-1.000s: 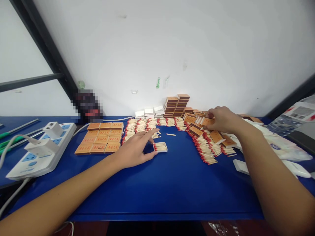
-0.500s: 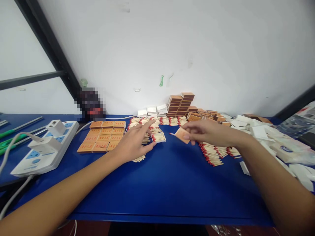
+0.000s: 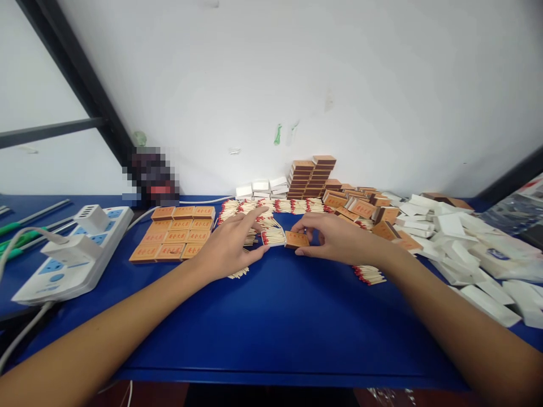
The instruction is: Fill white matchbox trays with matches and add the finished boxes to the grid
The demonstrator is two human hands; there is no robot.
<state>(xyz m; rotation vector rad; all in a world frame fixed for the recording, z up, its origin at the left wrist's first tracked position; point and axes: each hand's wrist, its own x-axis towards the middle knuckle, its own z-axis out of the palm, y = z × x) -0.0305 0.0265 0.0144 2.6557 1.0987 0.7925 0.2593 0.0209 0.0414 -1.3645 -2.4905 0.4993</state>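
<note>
My left hand [image 3: 231,243] is spread open beside a white matchbox tray [image 3: 278,244] filled with red-tipped matches. Its thumb tip lies at the tray's near left corner, and the index finger reaches over the loose matches behind. Between the thumb and fingers of my right hand [image 3: 324,237] is an orange matchbox sleeve [image 3: 294,239], low over the blue table [image 3: 271,316]. The sleeve's left end meets or nearly meets the tray's right end; whether they overlap I cannot tell.
Orange matchboxes [image 3: 172,236] lie in rows at left, near a white power strip [image 3: 80,257]. Loose matches [image 3: 297,206] line the back, before stacked brown sleeves [image 3: 311,178] and white trays [image 3: 261,186]. More sleeves [image 3: 362,208] and white trays [image 3: 453,249] are heaped at right.
My right hand has moved left and down, bringing the sleeve from a tilted position up to the filled tray's right end. The left hand has hardly moved.
</note>
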